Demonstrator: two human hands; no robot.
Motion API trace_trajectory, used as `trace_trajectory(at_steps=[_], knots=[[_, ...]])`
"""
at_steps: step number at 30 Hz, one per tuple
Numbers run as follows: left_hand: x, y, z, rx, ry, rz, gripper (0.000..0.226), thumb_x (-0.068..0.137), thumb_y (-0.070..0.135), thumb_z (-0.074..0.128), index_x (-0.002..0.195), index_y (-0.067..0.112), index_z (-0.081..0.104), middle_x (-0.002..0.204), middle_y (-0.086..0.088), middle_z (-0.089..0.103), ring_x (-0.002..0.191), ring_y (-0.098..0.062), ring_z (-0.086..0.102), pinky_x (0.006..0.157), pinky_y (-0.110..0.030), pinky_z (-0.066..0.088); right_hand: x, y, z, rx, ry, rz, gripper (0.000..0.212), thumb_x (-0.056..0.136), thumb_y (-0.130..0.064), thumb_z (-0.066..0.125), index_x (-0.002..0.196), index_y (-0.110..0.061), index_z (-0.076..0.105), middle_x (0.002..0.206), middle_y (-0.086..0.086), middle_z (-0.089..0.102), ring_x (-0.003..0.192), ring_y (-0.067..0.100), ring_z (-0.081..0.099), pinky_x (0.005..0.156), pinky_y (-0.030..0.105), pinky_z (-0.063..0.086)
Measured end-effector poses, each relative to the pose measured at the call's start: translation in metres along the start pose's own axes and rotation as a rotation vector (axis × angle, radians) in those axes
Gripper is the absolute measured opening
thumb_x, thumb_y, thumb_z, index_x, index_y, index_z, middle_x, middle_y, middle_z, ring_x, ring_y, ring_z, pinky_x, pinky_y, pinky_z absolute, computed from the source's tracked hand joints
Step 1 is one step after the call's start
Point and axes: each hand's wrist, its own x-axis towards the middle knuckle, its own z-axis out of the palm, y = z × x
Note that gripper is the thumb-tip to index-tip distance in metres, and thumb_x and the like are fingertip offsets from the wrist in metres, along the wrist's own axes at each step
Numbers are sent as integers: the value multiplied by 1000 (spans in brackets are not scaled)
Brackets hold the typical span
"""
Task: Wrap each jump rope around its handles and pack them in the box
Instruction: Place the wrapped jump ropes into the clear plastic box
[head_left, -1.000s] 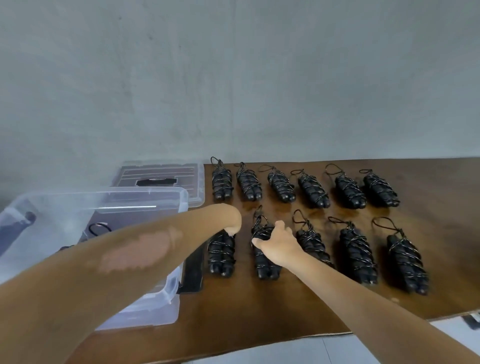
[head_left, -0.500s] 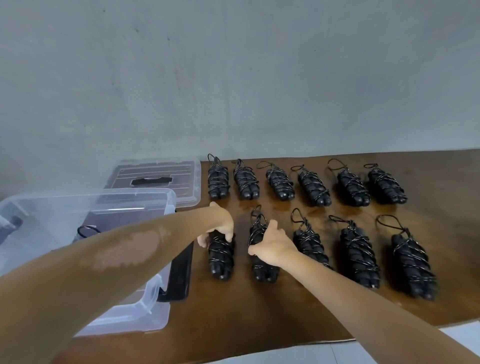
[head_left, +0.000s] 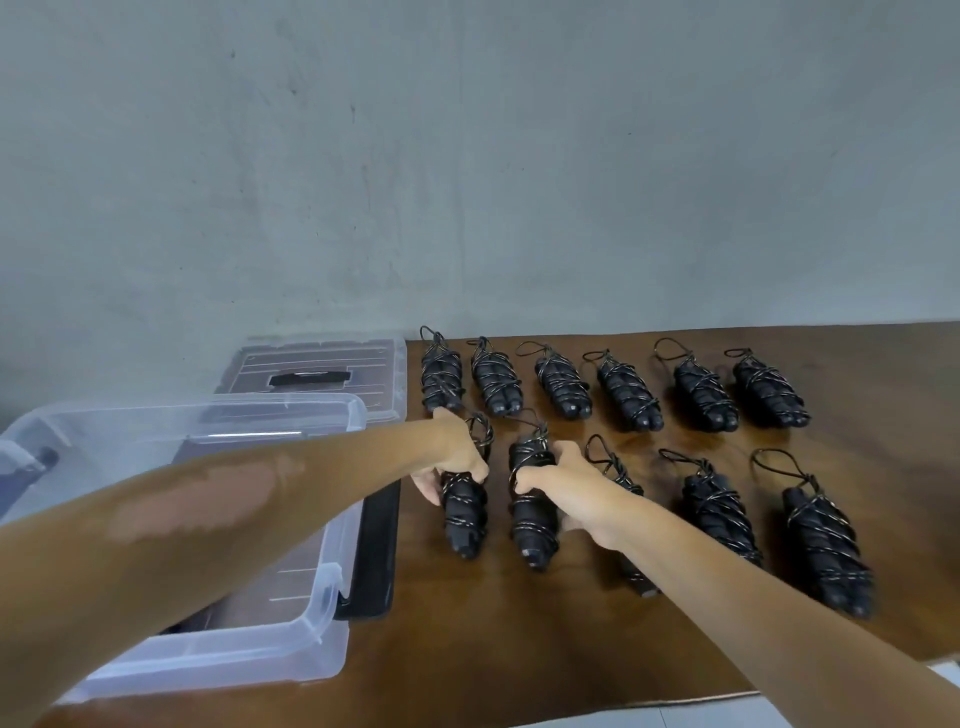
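A dark brown wooden surface (head_left: 519, 649) fills the lower right of the frame. A grey, faintly marked wall (head_left: 467, 156) takes up the upper half. A flat black slab (head_left: 371, 551) is seen lying on the surface at lower centre-left. A strip of pale floor (head_left: 675, 717) is seen along the bottom edge.

Left hand (head_left: 457, 462) gripping a wrapped jump rope (head_left: 464, 514), right hand (head_left: 566, 488) gripping the neighbouring bundle (head_left: 532, 512), clear box (head_left: 332, 587) sitting left on the table (head_left: 519, 639)
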Motion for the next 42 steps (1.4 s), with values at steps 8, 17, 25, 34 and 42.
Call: trace_trajectory(at_steps=[8, 17, 25, 34, 42], knots=[[-61, 2, -70, -27, -107, 154, 28, 93, 23, 78, 97, 0, 62, 98, -19, 73, 85, -31, 78, 60, -31, 64, -47, -46, -9, 307, -166, -168, 77, 78, -3, 73, 145, -24, 40, 120, 12, 66, 95, 26, 69, 77, 38, 59], [-149, -54, -149, -90, -102, 409, 23, 93, 21, 79, 109, 11, 66, 79, -3, 80, 79, -26, 80, 74, -35, 67, -107, -99, 33, 403, -440, -344, 72, 71, -8, 67, 141, -10, 48, 115, 17, 63, 103, 32, 61, 93, 49, 55], [-157, -131, -174, -44, -67, 396, 30, 90, 19, 79, 115, 9, 68, 103, -13, 80, 86, -28, 80, 71, -38, 67, -122, -126, 111, 496, -639, -286, 55, 91, -19, 67, 139, 0, 48, 122, 24, 57, 104, 36, 63, 85, 44, 56], [-134, -206, -161, 83, -79, 373, 35, 95, 41, 74, 108, 13, 57, 103, -11, 72, 79, -26, 79, 72, -34, 65, -118, -125, 198, 373, -232, -154, 40, 92, -22, 74, 128, -18, 56, 117, 26, 70, 86, 30, 71, 78, 47, 63], [-96, -234, -144, 263, -56, 370, 43, 104, 42, 61, 108, -1, 60, 79, -16, 71, 80, -33, 79, 68, -34, 58, -93, -104, 228, 255, -177, -113, 32, 95, -22, 71, 125, -19, 61, 100, 9, 74, 91, 29, 71, 94, 51, 58]])
